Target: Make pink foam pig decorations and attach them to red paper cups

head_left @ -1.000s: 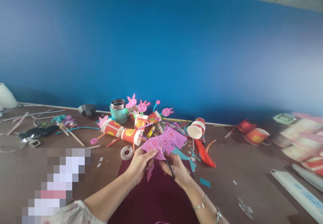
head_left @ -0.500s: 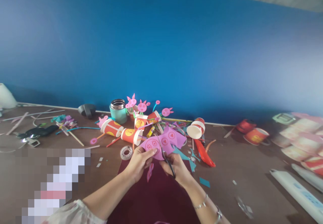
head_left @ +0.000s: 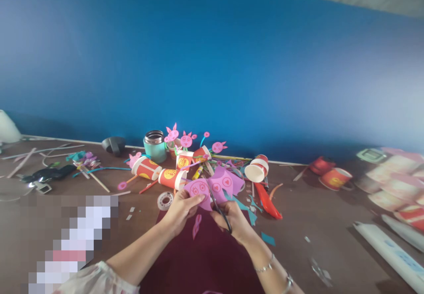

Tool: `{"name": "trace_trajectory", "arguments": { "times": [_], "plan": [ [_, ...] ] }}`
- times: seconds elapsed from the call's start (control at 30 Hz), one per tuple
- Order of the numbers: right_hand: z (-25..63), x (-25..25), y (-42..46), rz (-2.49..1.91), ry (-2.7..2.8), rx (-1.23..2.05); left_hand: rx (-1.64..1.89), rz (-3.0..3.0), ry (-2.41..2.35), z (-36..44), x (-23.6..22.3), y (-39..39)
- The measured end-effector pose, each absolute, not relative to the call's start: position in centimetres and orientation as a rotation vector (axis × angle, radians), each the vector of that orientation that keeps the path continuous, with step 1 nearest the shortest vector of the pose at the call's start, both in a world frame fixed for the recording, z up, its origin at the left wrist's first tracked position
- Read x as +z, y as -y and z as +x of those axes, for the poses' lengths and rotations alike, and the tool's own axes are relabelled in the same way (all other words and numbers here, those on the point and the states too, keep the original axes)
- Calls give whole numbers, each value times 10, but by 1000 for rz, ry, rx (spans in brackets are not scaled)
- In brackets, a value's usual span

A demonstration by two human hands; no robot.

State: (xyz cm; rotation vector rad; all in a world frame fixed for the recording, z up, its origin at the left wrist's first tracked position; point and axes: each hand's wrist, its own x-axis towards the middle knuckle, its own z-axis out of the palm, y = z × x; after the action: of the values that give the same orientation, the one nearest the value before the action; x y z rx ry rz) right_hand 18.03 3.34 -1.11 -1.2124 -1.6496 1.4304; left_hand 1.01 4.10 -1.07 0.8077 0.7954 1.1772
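Observation:
My left hand pinches a sheet of pink paper with drawn faces on it, held above a dark maroon sheet. My right hand grips black-handled scissors whose blades reach up into the pink paper between two drawn circles. A narrow pink offcut hangs below the paper.
Behind the hands lie red paper cups, pink pig cut-outs on sticks, a teal metal jar, a tape roll, a red scissor-like tool and blue scraps. More cups and a white strip sit at the right. A blue wall stands behind.
The pink paper has turned slightly and moved a little upward as the scissors work further into it. Both hands stay in nearly the same place.

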Motion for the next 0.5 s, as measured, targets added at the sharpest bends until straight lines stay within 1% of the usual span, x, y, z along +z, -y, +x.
{"name": "trace_trajectory", "arguments": {
  "times": [0.27,0.5],
  "plan": [
    [180,-6,-33,-1192,1629,1408,1179,862,-785,6,-7,-44],
    [184,-6,-35,-1241,1733,1338,1184,879,-770,3,-10,-47]
  ]
}}
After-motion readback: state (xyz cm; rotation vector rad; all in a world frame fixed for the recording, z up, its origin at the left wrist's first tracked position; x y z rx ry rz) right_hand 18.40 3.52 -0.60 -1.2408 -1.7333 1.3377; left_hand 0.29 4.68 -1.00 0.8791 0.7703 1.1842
